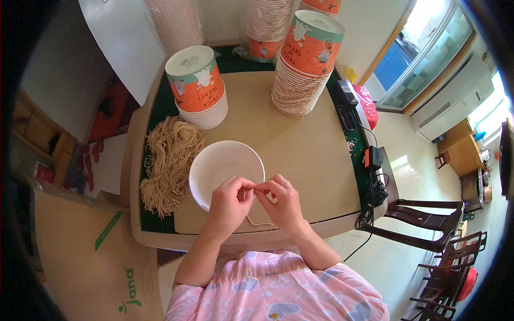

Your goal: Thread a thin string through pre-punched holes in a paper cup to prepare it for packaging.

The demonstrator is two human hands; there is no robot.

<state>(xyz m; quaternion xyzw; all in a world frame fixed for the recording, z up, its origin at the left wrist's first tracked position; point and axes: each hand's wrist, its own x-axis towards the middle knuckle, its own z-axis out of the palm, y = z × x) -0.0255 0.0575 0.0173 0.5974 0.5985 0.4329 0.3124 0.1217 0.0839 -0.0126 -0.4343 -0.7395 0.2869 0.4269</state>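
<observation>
- Both hands meet over the near right side of a white bucket (pixel 225 160), tip to tip; the left hand (pixel 230 200) and the right hand (pixel 284 203) each press thumb to forefinger, seemingly pinching a thin string (pixel 259 223).
- To work the string well, a light pinch very near the point being worked should serve best, with the wrists kept low and steady.
- Even tension from both sides would probably stop the strand from slipping or twisting; a hard tug could fray it.
- The string lies mostly below the fingertips: its loose part curves on the table (pixel 300 155) between the wrists, just beside the bucket.
- The stretch in the fingers is too small to make out, so I cannot tell which hand has which end, or whether it joins the bucket.
- A bundle of beige string (pixel 170 163) lies left of the bucket, well apart from the fingertips.
</observation>
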